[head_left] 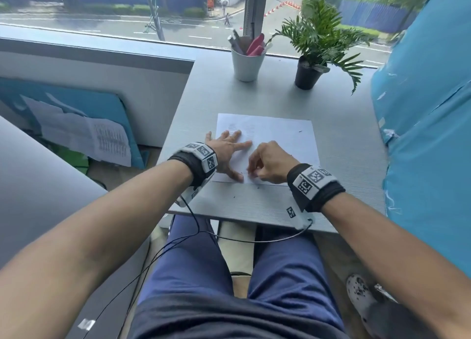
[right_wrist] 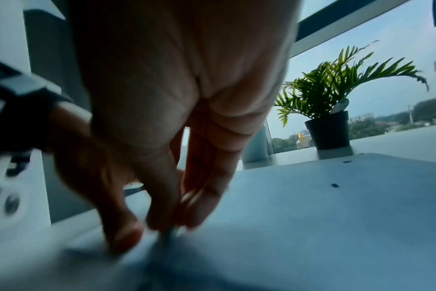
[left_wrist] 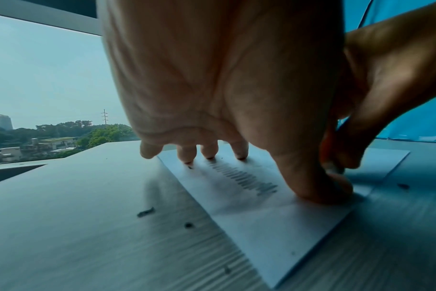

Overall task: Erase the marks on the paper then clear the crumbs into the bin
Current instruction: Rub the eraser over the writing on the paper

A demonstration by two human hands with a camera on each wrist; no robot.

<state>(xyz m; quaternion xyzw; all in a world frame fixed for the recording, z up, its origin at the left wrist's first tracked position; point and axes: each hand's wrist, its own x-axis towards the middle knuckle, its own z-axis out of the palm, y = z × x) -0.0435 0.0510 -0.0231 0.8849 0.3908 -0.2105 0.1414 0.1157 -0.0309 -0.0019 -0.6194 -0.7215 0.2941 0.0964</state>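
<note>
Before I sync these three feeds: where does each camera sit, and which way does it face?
Head: worn high, looking down at the desk, paper, both forearms and the lap.
Left wrist: low under the left hand, looking along the spread fingers pressing the paper.
Right wrist: low under the right hand, whose grip pinches something small and blurred, facing the potted plant.
All three share the paper.

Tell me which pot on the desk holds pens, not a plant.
The white pot, left of the black pot. It holds pens and pink-handled tools; the black one holds a green plant.
</note>
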